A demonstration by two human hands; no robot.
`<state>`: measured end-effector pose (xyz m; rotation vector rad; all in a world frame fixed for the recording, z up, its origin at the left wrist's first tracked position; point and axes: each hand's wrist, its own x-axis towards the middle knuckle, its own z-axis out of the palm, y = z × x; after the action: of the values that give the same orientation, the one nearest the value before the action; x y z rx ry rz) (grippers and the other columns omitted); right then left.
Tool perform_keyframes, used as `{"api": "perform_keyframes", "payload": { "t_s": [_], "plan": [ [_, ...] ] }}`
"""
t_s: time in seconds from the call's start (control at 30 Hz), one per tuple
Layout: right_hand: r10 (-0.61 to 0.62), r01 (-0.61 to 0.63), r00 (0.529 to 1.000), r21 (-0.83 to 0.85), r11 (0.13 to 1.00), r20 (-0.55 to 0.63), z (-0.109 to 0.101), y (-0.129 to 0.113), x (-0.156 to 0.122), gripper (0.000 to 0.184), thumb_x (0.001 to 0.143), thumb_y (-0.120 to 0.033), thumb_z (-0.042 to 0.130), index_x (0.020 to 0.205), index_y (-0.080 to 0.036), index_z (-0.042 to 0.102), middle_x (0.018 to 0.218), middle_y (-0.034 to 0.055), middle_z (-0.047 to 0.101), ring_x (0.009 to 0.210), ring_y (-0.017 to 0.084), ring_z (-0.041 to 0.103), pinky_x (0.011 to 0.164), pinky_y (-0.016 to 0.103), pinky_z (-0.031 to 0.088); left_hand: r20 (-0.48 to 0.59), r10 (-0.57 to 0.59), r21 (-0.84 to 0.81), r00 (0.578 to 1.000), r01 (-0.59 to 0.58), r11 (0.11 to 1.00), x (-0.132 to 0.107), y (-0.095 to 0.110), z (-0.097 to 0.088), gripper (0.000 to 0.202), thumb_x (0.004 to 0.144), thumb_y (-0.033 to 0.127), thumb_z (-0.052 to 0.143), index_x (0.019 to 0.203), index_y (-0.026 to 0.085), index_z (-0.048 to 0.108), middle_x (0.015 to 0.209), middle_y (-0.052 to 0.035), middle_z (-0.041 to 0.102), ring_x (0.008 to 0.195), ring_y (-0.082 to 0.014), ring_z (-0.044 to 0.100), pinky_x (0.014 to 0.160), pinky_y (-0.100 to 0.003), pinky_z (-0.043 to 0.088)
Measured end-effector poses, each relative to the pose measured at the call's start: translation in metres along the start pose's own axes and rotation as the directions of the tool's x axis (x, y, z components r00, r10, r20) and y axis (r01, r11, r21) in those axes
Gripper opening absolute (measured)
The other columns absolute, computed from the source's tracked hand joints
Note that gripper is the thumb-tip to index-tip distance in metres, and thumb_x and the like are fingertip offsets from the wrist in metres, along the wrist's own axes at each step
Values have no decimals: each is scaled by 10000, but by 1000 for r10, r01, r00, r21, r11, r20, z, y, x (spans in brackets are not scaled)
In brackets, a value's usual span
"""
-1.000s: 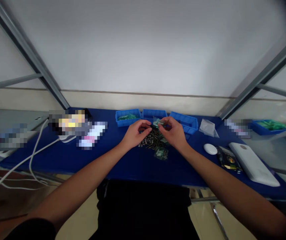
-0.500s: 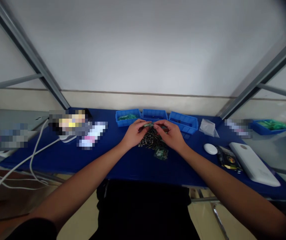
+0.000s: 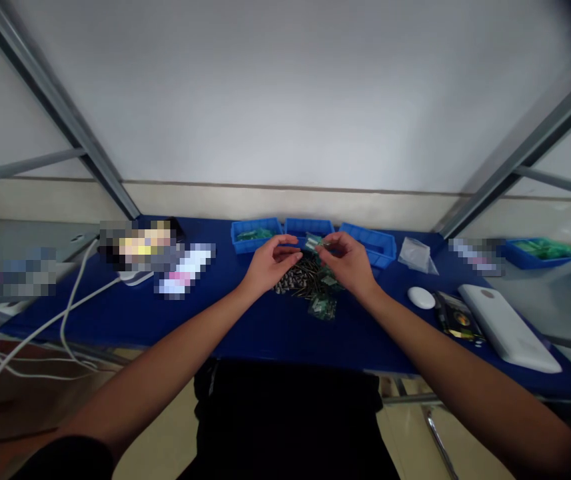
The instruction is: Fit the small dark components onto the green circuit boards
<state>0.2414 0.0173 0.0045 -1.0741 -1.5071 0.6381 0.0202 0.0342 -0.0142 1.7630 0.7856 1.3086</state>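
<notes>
My right hand (image 3: 349,261) pinches a small clear-green plastic bag (image 3: 314,241) by its right end, above a pile of small metal screws (image 3: 306,279). My left hand (image 3: 271,265) is just left of the bag, its thumb and fingers apart and nothing between them. On the near side of the pile lies another small greenish bag (image 3: 322,307), with bits of metal showing through. More greenish plastic lies partly hidden under my right hand. What the held bag contains is too small to make out.
Behind the pile stand a blue bin with green bags (image 3: 256,235), a middle blue bin (image 3: 309,225) and a right blue bin (image 3: 372,247). At right lie clear bags (image 3: 415,256), a white round case (image 3: 421,297) and a white power bank (image 3: 508,328). White cables (image 3: 68,313) run at left.
My left hand has let go of the small plastic bag, and its fingers have opened. The bag has moved slightly right and up in my right hand.
</notes>
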Motion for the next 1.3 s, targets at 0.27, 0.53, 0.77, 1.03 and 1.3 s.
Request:
{"api": "perform_keyframes", "payload": {
  "t_s": [0.27,0.53,0.77,1.03,1.3],
  "plan": [
    [-184,203,959,-67,977,216,6,-4,-7,183,890,-315,775,1039,-252,690,1048,59,714,947,225,714,787,385,644,172,100,17,980,-104,994,-6,17,5,460,952,393,786,1377,246,689,1393,-139,710,1252,-289,725,1111,-533,602],
    [-257,298,927,-118,947,273,3,-18,-11,121,997,-351,690,1092,-278,700,1051,61,725,911,221,719,765,385,643,-60,105,212,993,-90,973,4,4,-12,226,974,315,731,1173,208,740,1083,-85,815,981,-233,796,926,-433,664],
    [-254,308,929,-183,934,269,-1,-16,-10,143,1018,-375,658,1114,-275,694,1040,59,736,864,218,719,794,403,629,-163,356,635,920,-179,752,7,33,-37,167,1043,225,583,1106,245,736,1134,-55,772,1036,-226,726,931,-400,592],
    [-241,350,897,-262,899,371,0,-10,-8,101,1013,-335,666,1068,-260,705,1008,60,746,925,237,722,862,428,602,-11,181,866,984,-81,493,11,1,-60,193,996,278,632,1132,206,748,1146,-128,775,1094,-340,699,1105,-573,449],
    [-385,593,683,-163,788,621,4,-17,-15,318,1045,-245,612,1337,-326,705,1297,68,751,1279,288,644,1124,560,527,38,150,832,988,-114,543,10,2,-50,279,1025,220,542,1257,199,696,1331,-154,706,1254,-364,641,1134,-587,446]
  ]
}}
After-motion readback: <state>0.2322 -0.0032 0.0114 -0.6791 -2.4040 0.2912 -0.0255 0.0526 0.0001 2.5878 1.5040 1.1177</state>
